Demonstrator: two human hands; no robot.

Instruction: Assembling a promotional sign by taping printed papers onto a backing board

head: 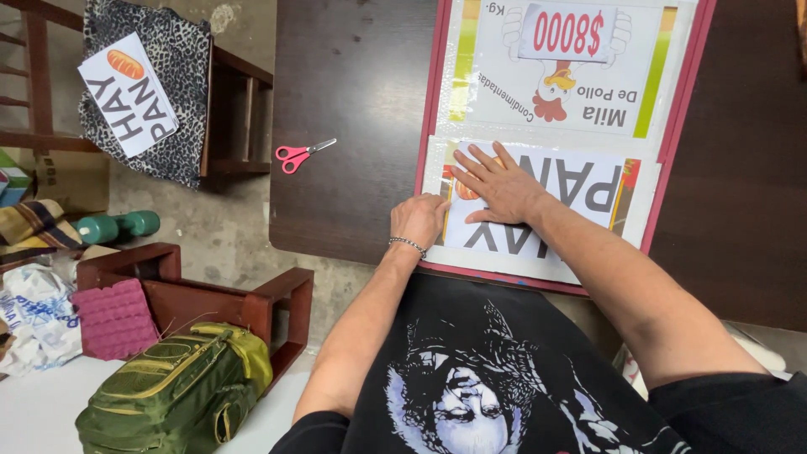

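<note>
Right hand [498, 187], open and flat, pins the printed paper sign [538, 202] lying crosswise on the pink board [677, 126]; the curled left hand [418, 220], grasping nothing visible, presses its nearer left edge.

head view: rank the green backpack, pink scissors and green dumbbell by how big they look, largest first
1. green backpack, though it lies nearer the camera, which enlarges it
2. green dumbbell
3. pink scissors, close in length to the dumbbell but much thinner, so that ranking is unsure
</note>
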